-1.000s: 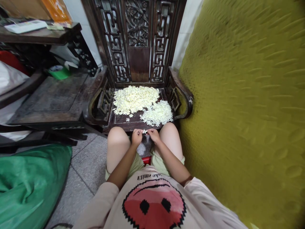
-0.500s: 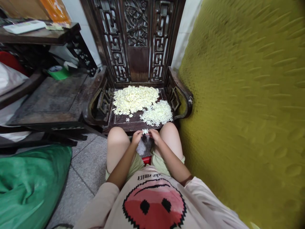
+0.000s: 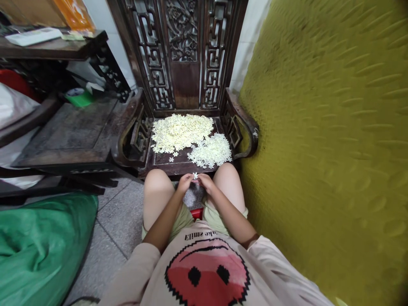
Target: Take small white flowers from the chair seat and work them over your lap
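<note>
My left hand [image 3: 184, 184] and my right hand [image 3: 205, 183] meet between my knees and pinch one small white flower piece [image 3: 195, 175] between their fingertips. Just beyond them is the seat of a dark carved wooden chair [image 3: 165, 159]. On the seat lies a large heap of pale yellow flower pieces [image 3: 180, 131] at the back left. A smaller, whiter pile of flower pieces [image 3: 212, 151] lies at the front right. A few loose pieces lie apart near the front left of the seat.
A yellow-green textured wall [image 3: 325, 140] stands close on the right. A low dark wooden table [image 3: 70, 131] sits left of the chair, with a shelf [image 3: 47, 44] behind it. A green cloth bundle [image 3: 38, 242] lies on the grey tiled floor [image 3: 114, 229] at lower left.
My hands stay together over my lap, working the small flower piece; it sits slightly higher between the fingertips than a second ago. The piles have not moved.
</note>
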The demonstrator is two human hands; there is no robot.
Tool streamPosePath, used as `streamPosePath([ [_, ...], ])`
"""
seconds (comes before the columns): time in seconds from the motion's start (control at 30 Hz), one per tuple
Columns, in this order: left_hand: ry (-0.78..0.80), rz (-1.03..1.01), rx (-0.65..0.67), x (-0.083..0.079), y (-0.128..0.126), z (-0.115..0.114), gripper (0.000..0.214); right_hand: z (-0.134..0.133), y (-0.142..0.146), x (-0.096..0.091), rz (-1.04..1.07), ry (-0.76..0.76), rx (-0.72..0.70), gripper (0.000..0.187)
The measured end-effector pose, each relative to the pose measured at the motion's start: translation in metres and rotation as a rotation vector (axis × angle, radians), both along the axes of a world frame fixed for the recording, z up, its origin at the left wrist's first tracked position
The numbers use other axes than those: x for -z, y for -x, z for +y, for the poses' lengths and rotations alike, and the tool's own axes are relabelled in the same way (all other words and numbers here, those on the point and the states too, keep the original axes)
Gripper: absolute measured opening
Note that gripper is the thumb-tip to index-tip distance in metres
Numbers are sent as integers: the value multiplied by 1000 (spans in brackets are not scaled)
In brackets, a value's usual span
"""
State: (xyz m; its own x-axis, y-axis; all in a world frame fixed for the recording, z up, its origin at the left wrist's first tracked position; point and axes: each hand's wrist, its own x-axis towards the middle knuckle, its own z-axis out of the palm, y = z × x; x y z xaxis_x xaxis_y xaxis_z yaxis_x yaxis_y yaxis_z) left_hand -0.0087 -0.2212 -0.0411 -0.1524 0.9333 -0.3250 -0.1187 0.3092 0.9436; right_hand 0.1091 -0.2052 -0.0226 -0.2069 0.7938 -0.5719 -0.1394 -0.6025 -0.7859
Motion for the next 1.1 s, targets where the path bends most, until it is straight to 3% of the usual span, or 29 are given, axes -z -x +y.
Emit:
streamPosePath([
  [0.37,-137,157,47,10,0,1,18,3,2,10,77,-30,21,22],
  [0.53,-242,507,170,9,0,-5,13,4,1,17,54,34,42,16],
  [0.67,-284,856,325,2,-3,-10,13,3,-7,12,156,143,-71,13],
  [0.8,-345,1023,437,-4,-12,-16,13,1,-16,11,177,179,-116,14],
  [1.0,-374,999,372,-6,-28,-23,12,3,-18,19,118,232,50,12],
  [1.1,-368,942,258,-5,-26,-21,12,16,-23,16,170,296,161,14],
])
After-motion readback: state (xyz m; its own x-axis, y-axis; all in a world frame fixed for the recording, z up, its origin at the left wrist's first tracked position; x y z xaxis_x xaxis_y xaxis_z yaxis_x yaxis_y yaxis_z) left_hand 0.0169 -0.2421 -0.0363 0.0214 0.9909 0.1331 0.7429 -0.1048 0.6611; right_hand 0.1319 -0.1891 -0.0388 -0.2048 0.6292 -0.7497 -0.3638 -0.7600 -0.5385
